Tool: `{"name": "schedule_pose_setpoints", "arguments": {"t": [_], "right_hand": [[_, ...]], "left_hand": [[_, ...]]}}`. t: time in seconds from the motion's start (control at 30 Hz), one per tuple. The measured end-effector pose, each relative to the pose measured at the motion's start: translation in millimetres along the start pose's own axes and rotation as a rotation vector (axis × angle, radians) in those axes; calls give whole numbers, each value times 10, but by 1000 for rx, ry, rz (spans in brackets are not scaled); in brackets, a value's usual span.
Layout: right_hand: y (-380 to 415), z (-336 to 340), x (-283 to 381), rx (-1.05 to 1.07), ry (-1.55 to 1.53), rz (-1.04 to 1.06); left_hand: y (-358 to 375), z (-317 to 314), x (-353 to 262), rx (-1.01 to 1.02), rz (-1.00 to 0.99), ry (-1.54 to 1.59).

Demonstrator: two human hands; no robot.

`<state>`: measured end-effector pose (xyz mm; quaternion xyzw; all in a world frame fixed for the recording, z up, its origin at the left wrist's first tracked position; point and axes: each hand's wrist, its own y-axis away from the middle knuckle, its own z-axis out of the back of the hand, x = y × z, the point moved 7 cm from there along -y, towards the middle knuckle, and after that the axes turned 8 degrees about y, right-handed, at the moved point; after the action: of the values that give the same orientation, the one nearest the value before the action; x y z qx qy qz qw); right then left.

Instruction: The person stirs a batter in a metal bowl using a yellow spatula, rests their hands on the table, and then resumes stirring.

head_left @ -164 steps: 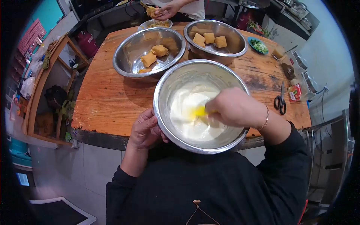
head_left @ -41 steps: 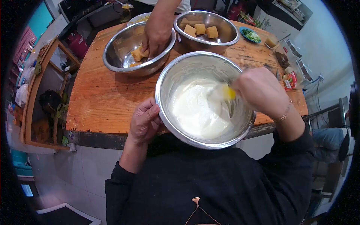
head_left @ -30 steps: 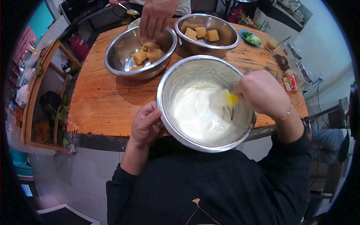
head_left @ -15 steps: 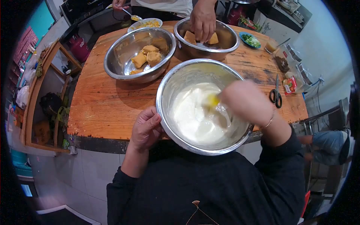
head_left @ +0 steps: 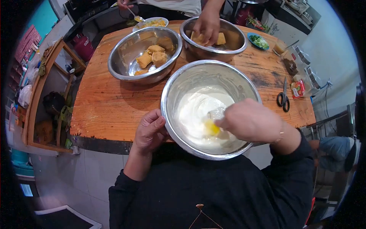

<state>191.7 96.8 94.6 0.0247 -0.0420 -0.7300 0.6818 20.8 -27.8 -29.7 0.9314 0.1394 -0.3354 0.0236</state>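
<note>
A metal mixing bowl point(head_left: 166, 114) of smooth white batter point(head_left: 194, 110) is tilted toward me at the table's front edge. My left hand point(head_left: 150, 129) is closed on its left rim, thumb over the edge. Inside the bowl, my right hand point(head_left: 251, 121) is closed around a stirring utensil point(head_left: 212, 127) with a yellow part. Motion blurs the utensil, and its lower end is hidden in the batter, so its exact kind does not show.
Behind stand a metal bowl point(head_left: 114, 70) with tofu-like blocks point(head_left: 158, 57) and another bowl point(head_left: 240, 49), where a co-worker's hand point(head_left: 207, 28) touches similar blocks. Their other hand holds a spoon point(head_left: 138, 18) by a filled dish point(head_left: 154, 23). Scissors point(head_left: 284, 97) and chopped greens point(head_left: 259, 41) lie right.
My right hand has swept the utensil down and toward me through the batter. My left hand keeps its hold on the rim. The whole view has shifted slightly.
</note>
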Motion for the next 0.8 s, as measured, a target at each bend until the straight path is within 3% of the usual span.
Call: {"name": "schedule_pose_setpoints", "arguments": {"t": [0.07,0.1,0.2,0.23,0.33,0.37,0.47,0.5,0.6,0.63,0.73,0.77,0.8], "right_hand": [[215,207,-126,-130,-60,91],[200,250,-254,-10,47,-41],[25,246,-581,78,202,-357],[-34,174,-606,-50,187,-344],[-161,-51,-192,-34,47,-130],[-172,-59,-81,104,84,-126],[14,133,-107,195,-7,-29],[97,286,-171,24,-5,-4],[69,331,-487,53,277,-293],[4,313,-521,53,235,-379],[-200,20,-284,-23,173,-205],[-226,-42,-173,107,134,-215],[-199,13,-97,50,69,-129]], "left_hand": [[8,-17,-6,3,5,16],[7,-25,-6,-1,6,19],[8,-38,0,-16,16,20],[1,-37,4,-22,20,18],[0,-16,4,-21,7,11],[11,-1,6,-17,13,14],[21,17,7,-15,13,22],[19,8,5,-21,8,22],[9,-8,-1,-33,19,6],[-1,-9,7,-34,29,-3],[-1,9,16,-29,14,8],[1,14,16,-21,10,5],[-2,19,19,-16,4,2]]}}
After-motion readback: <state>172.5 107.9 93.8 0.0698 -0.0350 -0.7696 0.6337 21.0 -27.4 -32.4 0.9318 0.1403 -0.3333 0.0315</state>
